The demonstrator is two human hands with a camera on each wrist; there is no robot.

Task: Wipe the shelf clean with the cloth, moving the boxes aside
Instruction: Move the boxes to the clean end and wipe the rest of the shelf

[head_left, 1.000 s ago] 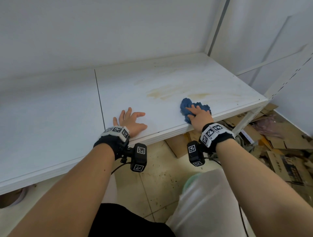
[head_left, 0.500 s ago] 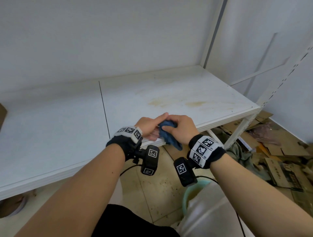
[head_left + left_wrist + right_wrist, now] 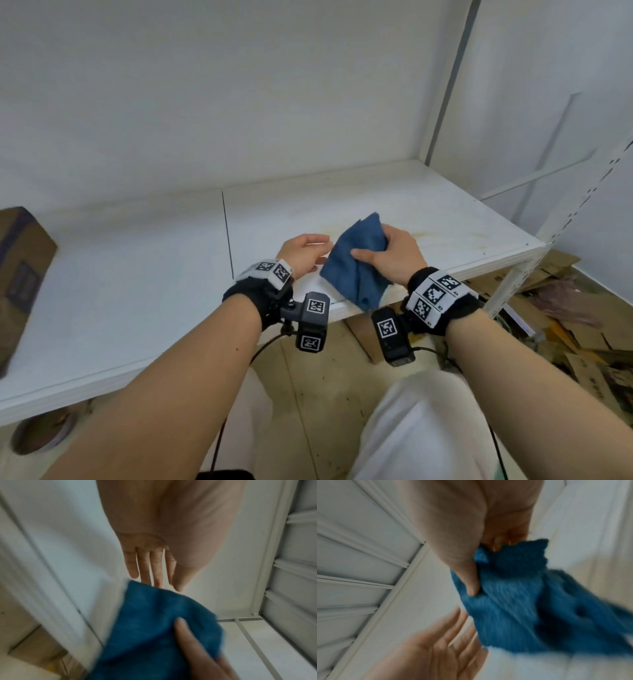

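Note:
My right hand (image 3: pixel 387 255) pinches a blue cloth (image 3: pixel 358 262), thumb on its front, and holds it unfolded above the front edge of the white shelf (image 3: pixel 137 281). In the right wrist view the cloth (image 3: pixel 513 601) hangs from the thumb and fingers. My left hand (image 3: pixel 305 255) is beside the cloth with straight fingers (image 3: pixel 145 566), holding nothing; in the left wrist view its fingertips are just at the cloth's (image 3: pixel 163 628) upper edge. A yellowish stain (image 3: pixel 428 236) marks the shelf to the right of the hands. A brown cardboard box (image 3: pixel 20 274) stands at the shelf's far left.
A white upright post (image 3: pixel 448 78) rises at the shelf's back right corner and a perforated one (image 3: pixel 513 274) at the front right. Flattened cardboard (image 3: pixel 561 329) litters the floor to the right. The wall is close behind the shelf.
The right hand stopped wiping, brought the cloth to the shelf's front edge where both hands handled it bunched, then lifted it spread out. The left hand let go. The box has come into view.

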